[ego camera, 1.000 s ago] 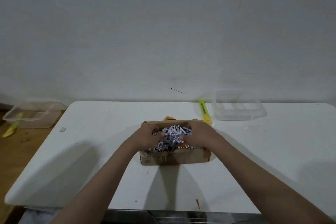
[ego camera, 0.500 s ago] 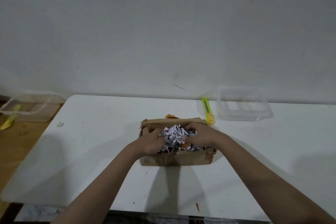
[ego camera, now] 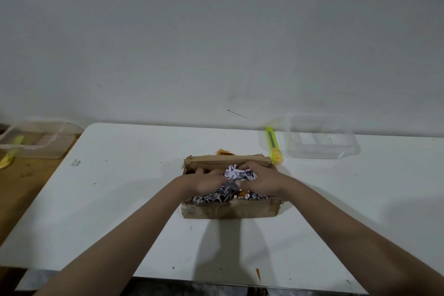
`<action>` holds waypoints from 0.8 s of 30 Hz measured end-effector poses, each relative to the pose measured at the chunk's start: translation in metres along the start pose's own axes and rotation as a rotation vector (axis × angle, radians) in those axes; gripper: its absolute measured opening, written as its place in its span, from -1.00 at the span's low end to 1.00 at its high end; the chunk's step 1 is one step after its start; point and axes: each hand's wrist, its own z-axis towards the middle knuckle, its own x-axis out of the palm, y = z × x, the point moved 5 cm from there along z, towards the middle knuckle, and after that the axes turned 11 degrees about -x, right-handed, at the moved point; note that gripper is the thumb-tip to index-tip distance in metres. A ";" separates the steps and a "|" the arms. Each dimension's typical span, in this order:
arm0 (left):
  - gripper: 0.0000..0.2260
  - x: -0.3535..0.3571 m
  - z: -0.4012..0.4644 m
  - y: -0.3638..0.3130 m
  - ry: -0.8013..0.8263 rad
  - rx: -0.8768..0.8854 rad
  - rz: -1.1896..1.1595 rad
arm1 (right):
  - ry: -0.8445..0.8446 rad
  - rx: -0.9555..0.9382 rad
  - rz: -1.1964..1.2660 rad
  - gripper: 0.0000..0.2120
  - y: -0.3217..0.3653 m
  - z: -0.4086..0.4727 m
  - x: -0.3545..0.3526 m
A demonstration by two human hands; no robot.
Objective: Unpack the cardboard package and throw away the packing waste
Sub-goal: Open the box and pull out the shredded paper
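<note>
The cardboard box (ego camera: 230, 209) sits open on the white table (ego camera: 120, 199), at the centre of your view and just past your forearms. Its far flap stands upright along the 12 o'clock edge. The interior is filled with shredded paper (ego camera: 236, 175), white and dark strips mixed, with a few orange scraps near the 6 o'clock wall.

Your left hand (ego camera: 206, 182) is inside the box on the 9 o'clock side. Its fingers (ego camera: 200, 171) are curled down into the shreds and gather them toward the centre. Your right hand (ego camera: 260, 181) is inside on the 3 o'clock side. Its fingers (ego camera: 249, 167) are likewise curled around the same mound of shreds. The two hands press the paper between them, so a tuft stands up between the knuckles.

A yellow utility knife (ego camera: 272, 145) lies on the table at 1 o'clock from the box, its near end just beside the box's far right corner. A clear plastic container (ego camera: 322, 139) stands at 2 o'clock, next to the knife. A second clear container (ego camera: 36, 139) rests on the wooden surface (ego camera: 21, 187) at 10 o'clock, well apart from the box, with a yellow tool (ego camera: 8, 160) beside it. A small orange scrap (ego camera: 258, 274) lies on the table near the 6 o'clock edge.
</note>
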 end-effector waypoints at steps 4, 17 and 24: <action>-0.36 0.001 -0.002 0.001 0.080 0.001 -0.246 | 0.010 -0.003 0.143 -0.51 0.002 0.000 0.011; -0.68 -0.030 -0.048 -0.011 -0.442 0.189 -0.014 | -0.123 0.012 -0.294 -0.74 0.036 -0.020 -0.026; -0.38 -0.008 -0.011 0.009 -0.248 -0.010 -0.081 | -0.058 0.181 -0.325 -0.68 0.014 -0.006 -0.002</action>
